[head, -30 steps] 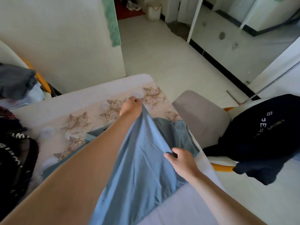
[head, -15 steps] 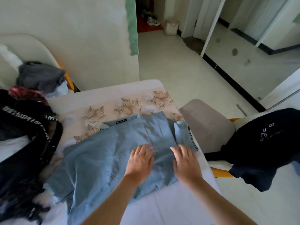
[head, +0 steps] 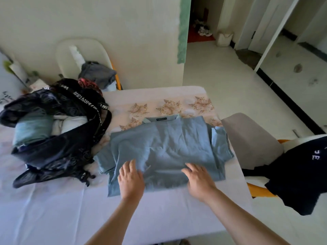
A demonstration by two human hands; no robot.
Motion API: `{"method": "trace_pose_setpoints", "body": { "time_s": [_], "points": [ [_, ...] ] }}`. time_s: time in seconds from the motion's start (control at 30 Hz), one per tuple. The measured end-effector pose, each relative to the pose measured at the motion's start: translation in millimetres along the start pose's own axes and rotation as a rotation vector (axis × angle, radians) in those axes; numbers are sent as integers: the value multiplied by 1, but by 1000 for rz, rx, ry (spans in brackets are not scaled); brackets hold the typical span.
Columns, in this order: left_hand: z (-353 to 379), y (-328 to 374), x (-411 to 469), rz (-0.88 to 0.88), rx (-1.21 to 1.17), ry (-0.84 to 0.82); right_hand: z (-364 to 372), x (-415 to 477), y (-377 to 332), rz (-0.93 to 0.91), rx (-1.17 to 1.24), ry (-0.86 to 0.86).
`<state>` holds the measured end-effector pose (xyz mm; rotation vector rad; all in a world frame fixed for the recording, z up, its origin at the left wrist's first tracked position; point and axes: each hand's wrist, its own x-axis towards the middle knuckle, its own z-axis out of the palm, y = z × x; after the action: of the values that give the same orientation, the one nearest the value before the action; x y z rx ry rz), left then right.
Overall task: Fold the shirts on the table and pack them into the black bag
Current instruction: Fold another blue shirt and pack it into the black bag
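Observation:
A light blue shirt [head: 164, 147] lies partly folded on the table [head: 53, 209], collar at the far side and one sleeve sticking out to the right. My left hand [head: 131, 179] rests flat on its near left edge with fingers straight. My right hand [head: 200, 179] lies flat on the near right part of the shirt, fingers spread. The black bag [head: 58, 144] stands open at the left of the table, with folded clothes inside it.
A grey chair [head: 251, 140] stands at the table's right edge. A dark navy garment [head: 300, 175] hangs over a second chair further right. A white chair [head: 79, 55] with grey clothes on it stands behind the bag, by the wall.
The lifted half of the blue shirt was laid down over the rest. Both hands let go of the cloth and now lie flat on it, drawn back toward the near edge.

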<state>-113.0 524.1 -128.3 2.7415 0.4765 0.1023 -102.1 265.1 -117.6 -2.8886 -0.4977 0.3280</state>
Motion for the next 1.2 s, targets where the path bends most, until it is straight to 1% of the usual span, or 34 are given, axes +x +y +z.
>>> {"method": "trace_pose_setpoints", "body": {
  "time_s": [0.03,0.1,0.13,0.17,0.2,0.3,0.37,0.4,0.43,0.5,0.53,0.57,0.63,0.67,0.73,0.8,0.9,0.97,1.03,1.13,1.2],
  "points": [
    [-9,-13,-1,-148,-11,-5,1,1,-11,-28,31,-17],
    [-22,-36,0,-424,-36,-79,3,4,-34,-92,61,-30],
    [-26,-47,1,-510,-53,-110,5,7,-44,-125,93,-44],
    [-27,-57,4,-547,-83,-132,6,10,-53,-141,117,-57],
    [-29,-64,8,-546,-123,-144,7,13,-61,-153,113,-73],
    [-37,-77,15,-438,-188,-209,8,24,-80,-169,70,-123],
    [-43,-85,16,-433,-173,-158,7,29,-92,-186,10,-186],
    [-48,-88,15,-448,-138,-153,6,32,-98,-192,-20,-227],
    [-54,-92,14,-438,-69,-190,4,35,-102,-188,-41,-272],
    [-63,-100,14,-395,104,-324,1,43,-110,-162,-33,-340],
    [-66,-105,17,-361,153,-338,-1,49,-114,-144,5,-351],
    [-69,-108,23,-312,139,-305,-3,56,-117,-132,34,-339],
    [-71,-111,41,-184,-15,-172,-7,72,-122,-121,40,-271],
    [-72,-108,54,-140,-96,-135,-9,81,-124,-107,52,-218],
    [-76,-98,85,-80,-195,-122,-11,100,-127,-77,121,-103],
    [-74,-86,120,-70,-225,-142,-11,120,-129,-67,158,-42],
    [-64,-77,169,-48,-116,-272,-14,149,-133,-45,136,-46],
    [-53,-79,197,29,41,-362,-16,163,-136,-25,115,-85],
    [-43,-86,216,102,161,-417,-15,173,-138,-7,34,-127],
    [-36,-95,234,112,172,-399,-8,174,-138,79,-35,-259],
    [-36,-98,242,154,83,-322,2,170,-134,106,-66,-275]
  ]
}}
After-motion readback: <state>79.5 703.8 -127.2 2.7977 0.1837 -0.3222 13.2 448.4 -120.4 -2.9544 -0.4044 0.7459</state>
